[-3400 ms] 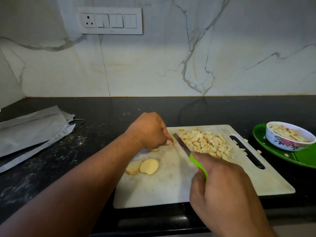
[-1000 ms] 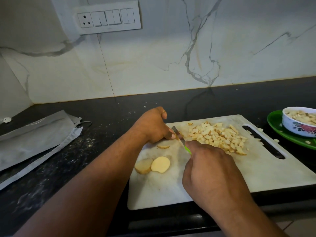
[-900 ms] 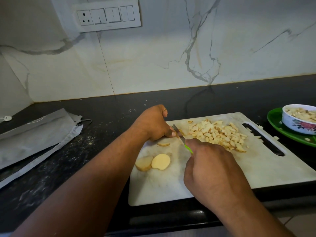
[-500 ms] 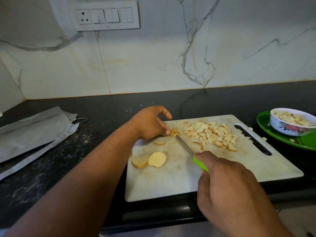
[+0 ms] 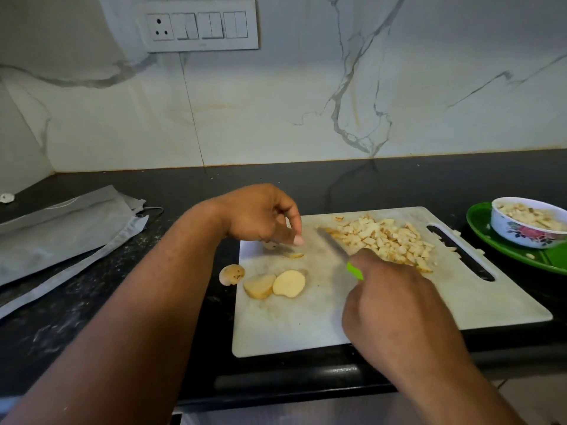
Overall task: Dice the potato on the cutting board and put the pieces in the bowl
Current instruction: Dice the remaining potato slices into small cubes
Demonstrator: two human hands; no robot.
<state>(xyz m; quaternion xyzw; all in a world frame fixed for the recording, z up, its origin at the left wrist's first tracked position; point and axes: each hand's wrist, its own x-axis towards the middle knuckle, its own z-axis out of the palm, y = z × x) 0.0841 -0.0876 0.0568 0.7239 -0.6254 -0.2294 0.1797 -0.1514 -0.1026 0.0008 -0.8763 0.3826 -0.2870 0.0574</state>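
On the black stone countertop (image 5: pixel 101 302) lies a white rectangular plastic cutting board (image 5: pixel 306 326) with a slotted handle at its right end. The person's right hand (image 5: pixel 395 314) is wrapped around the bright green handle of a small kitchen knife (image 5: pixel 340 251); the grey blade points away and to the left, its tip beside the near-left edge of the heap of pale diced potato pieces (image 5: pixel 386 240) on the far right part of the board. Only a sliver of green handle shows above the knuckles.

The left hand (image 5: pixel 260 216) hovers over the board's far left corner, fingers loosely curled downward with the fingertips close together. A small potato bit seems to sit just under them, but I cannot tell whether the hand is pinching it or merely above it. A thin potato sliver (image 5: pixel 295 255) lies on the board just beside those fingertips, toward the near side.

Nearer the person, two round pale-yellow potato slices (image 5: pixel 276 285) rest overlapping on the left part of the board, between the two hands and touching neither. A brown-skinned potato end piece (image 5: pixel 231 274) sits on the countertop, just off the board's left edge.

To the right, a white floral-patterned bowl (image 5: pixel 521 234) holding diced potato stands on a green plate (image 5: pixel 491 243), well apart from both hands. A few stray dice lie by the handle slot. A folded grey cloth bag (image 5: pixel 61 228) lies at the left.
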